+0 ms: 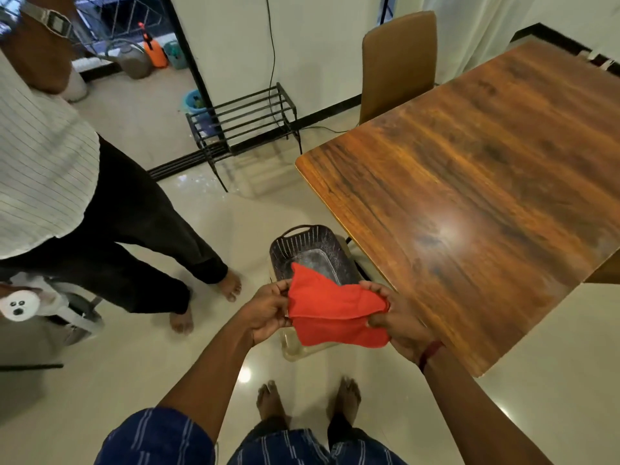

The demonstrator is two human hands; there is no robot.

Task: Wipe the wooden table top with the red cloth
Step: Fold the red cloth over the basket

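You are gripping the red cloth (pixel 337 310) in both the left hand (pixel 268 310) and right hand (pixel 399 322), folding it beside the desk (pixel 486 182), which you should be reaching next.

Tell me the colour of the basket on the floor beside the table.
Dark brown, nearly black basket with perforated walls; the head view shows it.

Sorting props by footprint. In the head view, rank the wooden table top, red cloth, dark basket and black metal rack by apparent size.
1. wooden table top
2. black metal rack
3. red cloth and dark basket: look alike; the cloth is nearer and covers part of the basket, so unranked.
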